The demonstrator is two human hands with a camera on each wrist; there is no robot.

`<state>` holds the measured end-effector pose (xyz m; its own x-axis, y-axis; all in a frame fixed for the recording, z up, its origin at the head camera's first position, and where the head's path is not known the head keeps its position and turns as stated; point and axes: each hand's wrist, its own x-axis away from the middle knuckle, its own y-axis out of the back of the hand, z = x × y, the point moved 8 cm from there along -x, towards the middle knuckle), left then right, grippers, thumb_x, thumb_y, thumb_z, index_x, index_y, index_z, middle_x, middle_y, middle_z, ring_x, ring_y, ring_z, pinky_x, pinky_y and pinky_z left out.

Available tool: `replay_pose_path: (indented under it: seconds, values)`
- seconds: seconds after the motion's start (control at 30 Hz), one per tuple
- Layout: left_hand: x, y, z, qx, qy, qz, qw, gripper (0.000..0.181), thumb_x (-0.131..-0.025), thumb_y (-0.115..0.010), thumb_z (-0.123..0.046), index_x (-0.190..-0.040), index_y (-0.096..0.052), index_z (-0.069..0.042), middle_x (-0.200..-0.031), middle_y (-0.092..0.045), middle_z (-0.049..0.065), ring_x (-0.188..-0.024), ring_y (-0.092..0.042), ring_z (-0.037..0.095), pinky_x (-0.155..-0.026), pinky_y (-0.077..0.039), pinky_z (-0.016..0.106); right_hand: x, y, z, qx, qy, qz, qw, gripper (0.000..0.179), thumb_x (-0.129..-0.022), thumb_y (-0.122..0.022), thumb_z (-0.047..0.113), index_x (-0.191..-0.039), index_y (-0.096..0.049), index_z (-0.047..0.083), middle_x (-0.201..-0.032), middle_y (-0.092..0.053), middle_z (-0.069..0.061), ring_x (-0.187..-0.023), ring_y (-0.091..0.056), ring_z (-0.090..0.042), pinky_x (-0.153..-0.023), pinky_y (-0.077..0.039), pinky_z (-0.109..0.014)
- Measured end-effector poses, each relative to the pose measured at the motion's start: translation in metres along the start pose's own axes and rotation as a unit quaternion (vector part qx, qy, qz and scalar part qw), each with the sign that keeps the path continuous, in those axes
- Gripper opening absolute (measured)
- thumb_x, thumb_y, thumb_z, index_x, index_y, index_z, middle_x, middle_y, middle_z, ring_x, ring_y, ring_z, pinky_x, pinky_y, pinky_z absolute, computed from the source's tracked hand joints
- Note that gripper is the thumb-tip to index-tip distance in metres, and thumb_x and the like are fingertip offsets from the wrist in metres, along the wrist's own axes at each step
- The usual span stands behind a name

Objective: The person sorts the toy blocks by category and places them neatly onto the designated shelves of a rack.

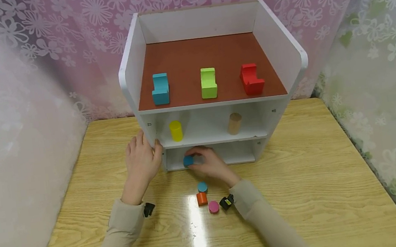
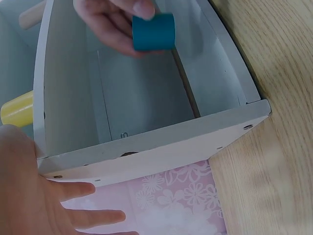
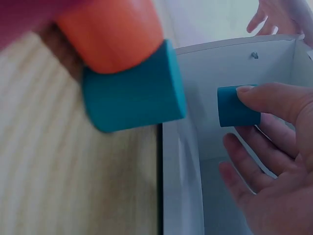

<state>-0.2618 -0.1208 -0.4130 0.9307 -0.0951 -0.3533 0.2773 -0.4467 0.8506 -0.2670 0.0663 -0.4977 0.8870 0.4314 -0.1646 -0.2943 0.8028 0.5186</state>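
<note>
A blue cylinder block (image 1: 188, 160) is pinched between the thumb and fingers of my right hand (image 1: 207, 162) at the lowest compartment of the white shelf unit (image 1: 225, 162). In the right wrist view the block (image 3: 237, 107) stands off the compartment's surfaces. My left hand (image 1: 141, 159) rests against the shelf's left side panel, its fingers straight along the outside in the left wrist view. On the table in front lie another blue cylinder (image 1: 202, 187), an orange cylinder (image 1: 202, 199) and a pink cylinder (image 1: 213, 207).
Yellow (image 1: 176, 131) and natural wood (image 1: 234, 123) cylinders stand on the middle shelf. On the brown top sit chair-shaped blocks: blue (image 1: 160, 89), green (image 1: 208, 83) and red (image 1: 252, 79). The shelf stands on a wooden table (image 1: 327, 190) before a flowered curtain (image 1: 98, 49).
</note>
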Motion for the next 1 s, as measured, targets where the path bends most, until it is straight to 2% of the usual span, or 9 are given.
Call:
replay_pose_path:
  seconds: [0.13,0.37,0.8,1.0]
  values:
    - [0.000,0.000,0.000,-0.001,-0.001,0.001,1.0000,0.056,-0.097,-0.029,-0.039,-0.144,-0.031,-0.008,-0.140,-0.038,0.020,-0.124,-0.038,0.043,-0.103,-0.027,0.057,-0.010,-0.005,0.001,0.010,-0.015,0.030,0.9994,0.029,-0.083,-0.070,0.017,-0.112,-0.065,0.015,-0.109,-0.064,0.006,-0.103,-0.057,-0.013,-0.090,-0.046,-0.034]
    - [0.001,0.001,0.000,0.004,-0.004,-0.009,0.9999,0.054,-0.097,-0.030,-0.038,-0.143,-0.032,-0.009,-0.139,-0.040,0.017,-0.122,-0.040,0.042,-0.101,-0.029,0.056,-0.022,-0.018,-0.004,-0.002,-0.037,0.085,0.9957,0.028,-0.084,-0.068,0.016,-0.112,-0.064,0.014,-0.108,-0.064,0.004,-0.106,-0.055,-0.015,-0.092,-0.044,-0.035]
    - [0.001,-0.001,0.001,0.005,0.004,0.000,1.0000,0.057,-0.097,-0.030,-0.039,-0.145,-0.031,-0.008,-0.141,-0.039,0.019,-0.126,-0.037,0.043,-0.103,-0.027,0.057,-0.031,-0.024,-0.016,-0.012,-0.035,0.084,0.9958,0.028,-0.083,-0.068,0.009,-0.110,-0.064,0.011,-0.108,-0.063,0.001,-0.101,-0.055,-0.016,-0.090,-0.045,-0.034]
    - [0.000,0.002,-0.001,0.007,-0.003,-0.016,0.9998,0.054,-0.096,-0.032,-0.038,-0.141,-0.035,-0.007,-0.138,-0.042,0.018,-0.122,-0.040,0.043,-0.102,-0.029,0.057,-0.033,-0.025,-0.017,-0.026,-0.029,0.082,0.9959,0.028,-0.082,-0.068,0.006,-0.110,-0.064,0.009,-0.108,-0.063,0.000,-0.100,-0.055,-0.017,-0.089,-0.045,-0.034]
